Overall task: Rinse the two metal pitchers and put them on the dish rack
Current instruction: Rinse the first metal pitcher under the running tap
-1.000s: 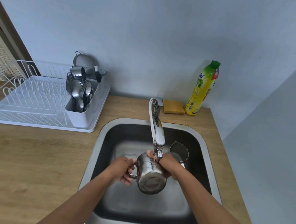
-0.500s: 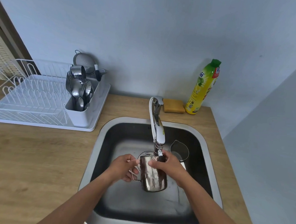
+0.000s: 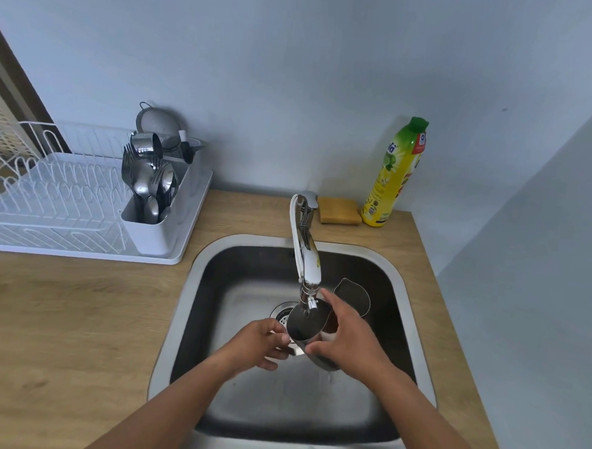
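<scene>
I hold a metal pitcher (image 3: 306,322) over the sink (image 3: 195,287), its open mouth turned up right under the faucet spout (image 3: 308,259). My left hand (image 3: 259,342) grips its handle on the left side. My right hand (image 3: 347,337) wraps the pitcher's body from the right. A second metal pitcher (image 3: 352,294) stands in the sink behind my right hand, partly hidden by it. The white dish rack (image 3: 66,198) sits on the counter at the left.
The rack's cutlery holder (image 3: 152,196) holds several spoons and forks, with a strainer (image 3: 157,124) behind it. A yellow sponge (image 3: 338,211) and a yellow dish soap bottle (image 3: 396,174) stand behind the sink. A wall closes the right side.
The pitcher has turned from bottom facing me to mouth up under the spout. Both hands kept their hold and shifted slightly with the turn.
</scene>
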Action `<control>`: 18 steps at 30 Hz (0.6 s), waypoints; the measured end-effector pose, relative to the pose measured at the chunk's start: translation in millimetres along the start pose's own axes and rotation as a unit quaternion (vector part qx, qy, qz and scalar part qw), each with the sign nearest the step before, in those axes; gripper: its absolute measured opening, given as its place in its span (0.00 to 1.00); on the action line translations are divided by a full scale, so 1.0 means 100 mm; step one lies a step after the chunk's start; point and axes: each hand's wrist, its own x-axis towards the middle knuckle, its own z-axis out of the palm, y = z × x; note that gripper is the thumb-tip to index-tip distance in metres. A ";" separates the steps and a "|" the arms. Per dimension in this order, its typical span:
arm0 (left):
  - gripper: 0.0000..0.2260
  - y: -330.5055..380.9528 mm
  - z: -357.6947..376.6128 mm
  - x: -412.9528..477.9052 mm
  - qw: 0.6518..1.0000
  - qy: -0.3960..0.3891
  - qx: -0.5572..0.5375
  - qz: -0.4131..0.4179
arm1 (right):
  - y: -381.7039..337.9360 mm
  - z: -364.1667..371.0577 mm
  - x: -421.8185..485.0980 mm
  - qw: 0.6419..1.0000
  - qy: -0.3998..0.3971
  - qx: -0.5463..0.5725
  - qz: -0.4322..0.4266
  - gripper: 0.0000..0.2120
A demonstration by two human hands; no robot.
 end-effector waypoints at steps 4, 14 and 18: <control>0.03 0.01 -0.04 0.04 0.999 0.016 -0.005 0.032 | 0.03 -0.04 -0.02 0.999 0.012 -0.023 -0.037 0.50; 0.11 0.14 -0.10 0.01 0.980 0.141 0.058 0.127 | 0.15 0.09 0.15 0.992 0.093 -0.035 -0.080 0.43; 0.11 0.20 -0.15 -0.06 0.954 0.195 0.164 0.159 | 0.15 0.18 0.24 0.993 0.103 -0.013 -0.062 0.43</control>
